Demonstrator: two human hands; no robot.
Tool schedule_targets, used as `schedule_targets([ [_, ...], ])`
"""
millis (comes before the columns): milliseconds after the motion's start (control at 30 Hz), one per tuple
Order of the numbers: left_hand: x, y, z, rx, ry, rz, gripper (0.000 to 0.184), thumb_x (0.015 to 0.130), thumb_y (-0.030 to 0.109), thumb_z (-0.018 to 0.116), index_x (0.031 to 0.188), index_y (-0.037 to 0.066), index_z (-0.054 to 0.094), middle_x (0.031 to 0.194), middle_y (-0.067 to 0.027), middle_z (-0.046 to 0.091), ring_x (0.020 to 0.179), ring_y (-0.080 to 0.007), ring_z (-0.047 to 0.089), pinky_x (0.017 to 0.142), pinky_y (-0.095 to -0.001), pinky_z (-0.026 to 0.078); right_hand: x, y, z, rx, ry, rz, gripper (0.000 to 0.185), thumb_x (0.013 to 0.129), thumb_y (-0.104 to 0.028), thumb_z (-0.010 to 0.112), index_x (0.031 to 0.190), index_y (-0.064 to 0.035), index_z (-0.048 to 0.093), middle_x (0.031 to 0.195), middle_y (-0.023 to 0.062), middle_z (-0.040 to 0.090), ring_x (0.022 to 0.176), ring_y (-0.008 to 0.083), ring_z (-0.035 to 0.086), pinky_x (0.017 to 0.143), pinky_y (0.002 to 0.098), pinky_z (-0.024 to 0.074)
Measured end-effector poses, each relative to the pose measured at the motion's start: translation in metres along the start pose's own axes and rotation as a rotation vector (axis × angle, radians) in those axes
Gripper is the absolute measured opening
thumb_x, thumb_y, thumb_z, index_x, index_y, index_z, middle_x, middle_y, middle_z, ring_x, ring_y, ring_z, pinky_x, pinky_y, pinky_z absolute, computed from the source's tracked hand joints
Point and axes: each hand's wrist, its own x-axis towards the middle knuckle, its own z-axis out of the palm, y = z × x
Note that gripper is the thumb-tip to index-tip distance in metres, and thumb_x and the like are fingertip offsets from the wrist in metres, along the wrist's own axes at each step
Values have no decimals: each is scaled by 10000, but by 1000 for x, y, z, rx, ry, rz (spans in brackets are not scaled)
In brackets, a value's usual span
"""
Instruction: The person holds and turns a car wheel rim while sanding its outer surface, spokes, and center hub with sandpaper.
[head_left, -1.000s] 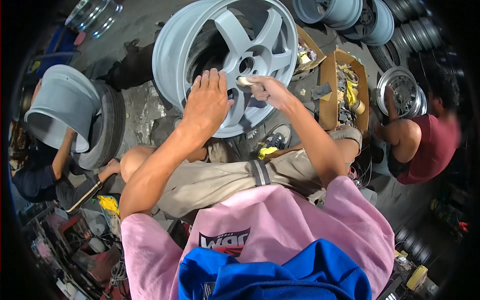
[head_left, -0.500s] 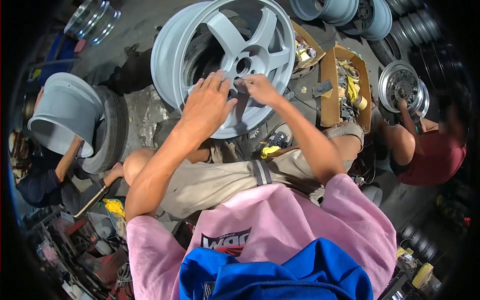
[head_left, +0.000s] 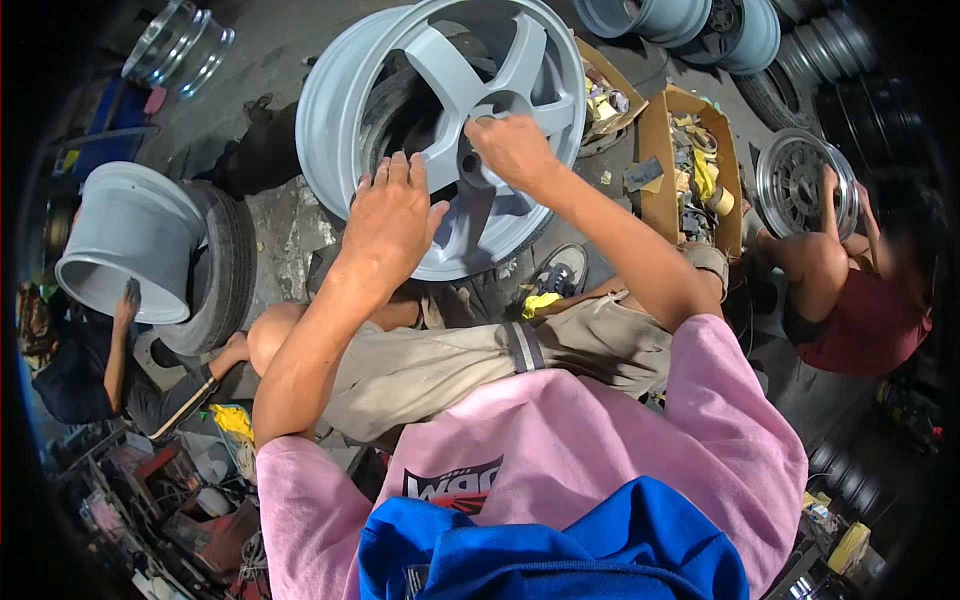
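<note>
A grey alloy wheel [head_left: 440,65] with broad spokes stands in front of my knees, its face tilted toward me. Flat against a lower-left spoke near the rim lies my left hand [head_left: 390,222], fingers stretched out and nothing visible in it. My right hand [head_left: 510,150] is at the hub, its fingers curled together beside the centre hole. Whatever its fingertips press or pinch is hidden behind the knuckles. A dark tyre [head_left: 402,115] shows through the gaps between the spokes.
Cardboard boxes [head_left: 655,165] of scraps and tape stand right of the wheel. At left, a person's hand [head_left: 128,300] with a dark pad works at a grey wheel barrel [head_left: 135,225] leaning on a tyre [head_left: 228,270]. Another person at right handles a metal wheel [head_left: 785,190].
My left hand has slid a little left and down the wheel. My right hand has moved slightly up-left over the hub. The person at right has raised their hands on their wheel.
</note>
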Motion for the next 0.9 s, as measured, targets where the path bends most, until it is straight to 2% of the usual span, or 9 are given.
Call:
schedule_targets([
  [133,2,2,-8,-18,-86,-12,680,1013,328,651,1477,-126,450,1458,-325,539,1394,-434,514,1156,-499,424,7,-1,3,140,-119,163,143,900,-100,613,985,-30,705,866,186,748,793,392,729,714,500,559],
  [233,2,4,-1,35,-57,11,680,1013,333,649,1474,-127,452,1479,-325,518,1392,-436,514,1166,-496,416,5,18,21,596,49,202,139,957,-132,609,1021,-35,686,709,113,697,610,286,678,559,418,491],
  [300,1,5,1,61,-25,19,681,1016,337,645,1476,-126,450,1497,-325,499,1396,-438,508,1181,-500,400,2,21,21,1731,-163,724,149,1025,-164,584,1017,-47,677,633,-26,568,502,113,504,473,291,350],
  [433,1,8,3,21,-6,72,681,1020,343,638,1490,-112,445,1511,-330,483,1413,-448,486,1198,-506,379,1,-11,36,1932,106,902,171,1055,-186,572,1026,-55,678,666,-80,487,526,39,384,475,227,274],
  [500,3,11,0,46,-36,95,680,1023,339,635,1506,-96,435,1529,-335,463,1435,-463,456,1210,-507,364,9,-3,38,1698,107,839,170,1028,-169,579,987,-54,697,640,-17,564,523,105,517,482,280,368],
  [567,5,9,5,38,-27,103,680,1024,336,635,1513,-90,429,1534,-338,454,1443,-467,445,1212,-511,360,4,19,26,458,190,65,165,979,-158,589,932,-47,703,661,82,648,613,213,678,540,356,481],
  [700,9,7,3,-31,-16,96,680,1025,327,634,1522,-84,417,1546,-345,437,1452,-473,433,1212,-525,355,16,36,-15,-217,26,-428,132,903,-147,622,890,-30,684,698,112,686,730,309,744,651,431,575],
  [867,3,8,-4,-47,-41,34,693,1020,328,643,1527,-83,410,1543,-349,441,1452,-468,436,1210,-519,359,10,28,1,-154,78,-344,122,897,-144,627,918,-42,690,709,117,691,719,283,741,614,406,556],
  [900,2,7,-5,-40,-34,29,699,1016,327,650,1528,-82,408,1532,-349,456,1453,-460,441,1207,-507,365,14,30,2,193,-21,-138,157,941,-174,625,955,-40,705,710,98,683,685,242,712,596,376,533],
])
